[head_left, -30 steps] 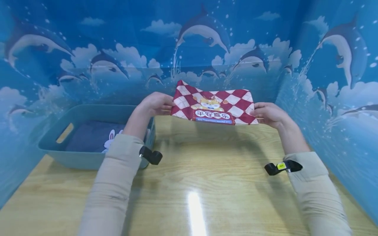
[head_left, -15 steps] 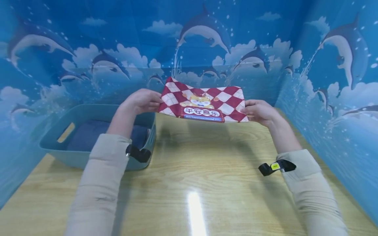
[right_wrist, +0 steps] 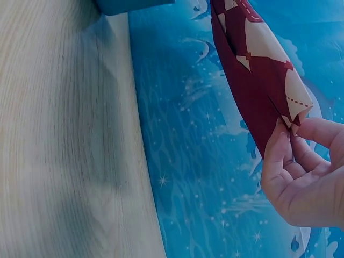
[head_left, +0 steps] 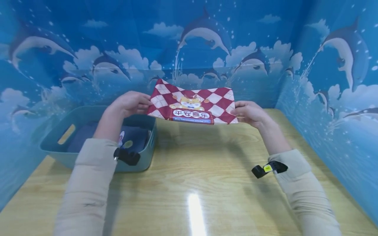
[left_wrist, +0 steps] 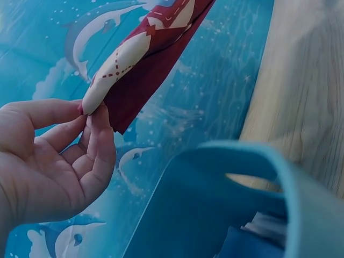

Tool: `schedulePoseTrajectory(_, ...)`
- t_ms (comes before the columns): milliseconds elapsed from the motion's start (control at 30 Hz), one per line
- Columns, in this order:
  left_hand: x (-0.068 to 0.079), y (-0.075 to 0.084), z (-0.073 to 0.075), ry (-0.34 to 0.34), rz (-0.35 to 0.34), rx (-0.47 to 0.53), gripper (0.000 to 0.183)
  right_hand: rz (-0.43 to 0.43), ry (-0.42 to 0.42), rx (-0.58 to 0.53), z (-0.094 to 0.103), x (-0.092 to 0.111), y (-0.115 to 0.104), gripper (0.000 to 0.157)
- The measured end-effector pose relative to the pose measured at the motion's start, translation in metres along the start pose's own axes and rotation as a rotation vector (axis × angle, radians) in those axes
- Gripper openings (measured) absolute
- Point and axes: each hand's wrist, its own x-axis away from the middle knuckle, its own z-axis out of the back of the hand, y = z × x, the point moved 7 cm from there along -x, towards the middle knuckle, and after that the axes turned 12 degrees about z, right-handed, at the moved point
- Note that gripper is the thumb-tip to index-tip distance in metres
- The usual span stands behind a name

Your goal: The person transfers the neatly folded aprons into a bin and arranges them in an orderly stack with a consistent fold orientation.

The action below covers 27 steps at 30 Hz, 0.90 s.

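A red-and-white checkered cloth with a cartoon animal and Chinese characters is stretched between both hands above the table. At its left end, my left hand pinches the edge between thumb and fingers; the left wrist view shows that hand gripping a corner, with a dark red layer behind the print. My right hand pinches the opposite end. Close up in the right wrist view, the right hand holds the cloth's corner between thumb and fingertips. Behind and below my left forearm stands a blue-green basket.
Inside the basket lies dark blue folded fabric with a printed rabbit figure, partly hidden by the left arm. The wooden table spreads below, with a bright light reflection. A dolphin-print backdrop encloses the back and sides.
Both hands have shifted left together with the checkered cloth, which stays stretched between them. The left hand now hangs near the basket's right part.
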Motion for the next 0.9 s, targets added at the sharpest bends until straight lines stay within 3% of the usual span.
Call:
schedulePoseTrajectory(267, 0.006, -0.005, 0.017, 0.011, -0.009, -0.024, 0.057, 0.007, -0.008, 0.020, -0.017, -0.008, -0.003, 0.023)
schedulePoseTrajectory(900, 0.017, -0.023, 0.048, 0.045, -0.005, -0.086, 0.065, 0.048, -0.039, 0.028, -0.053, -0.021, -0.003, 0.023)
